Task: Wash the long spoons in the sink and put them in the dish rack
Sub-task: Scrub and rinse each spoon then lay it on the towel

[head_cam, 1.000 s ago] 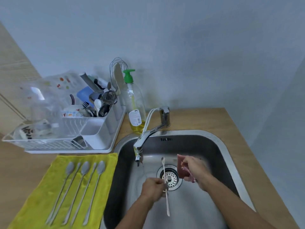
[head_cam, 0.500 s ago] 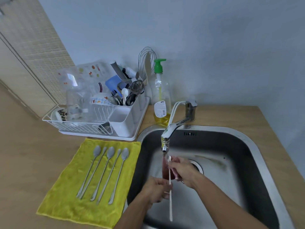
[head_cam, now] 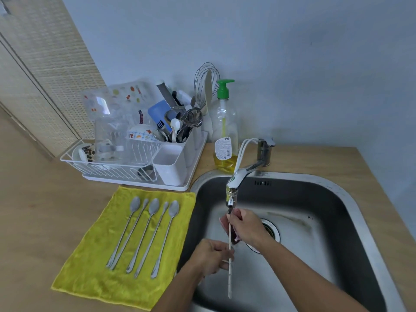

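Over the steel sink [head_cam: 351, 199], my left hand [head_cam: 212, 255] grips a long white spoon [head_cam: 229, 278] by its handle, the spoon standing nearly upright under the faucet [head_cam: 238, 179]. My right hand [head_cam: 248, 226] holds a pink sponge [head_cam: 223, 221] wrapped around the spoon's upper end, hiding the bowl. Several long metal spoons [head_cam: 146, 233] lie side by side on a yellow cloth [head_cam: 94, 262] left of the sink. The white dish rack [head_cam: 108, 167] stands behind the cloth, its cutlery holder [head_cam: 171, 163] full of utensils.
A soap bottle [head_cam: 225, 140] with a green pump stands between rack and faucet. The rack holds a glass, a mug, a whisk and a clear lid. The wooden counter surrounds the sink; a wall lies close behind and a woven cabinet door at the left.
Both hands moved the spoon from over the drain to under the faucet, and the sponge closed around its upper end. The view shifted left and closer.
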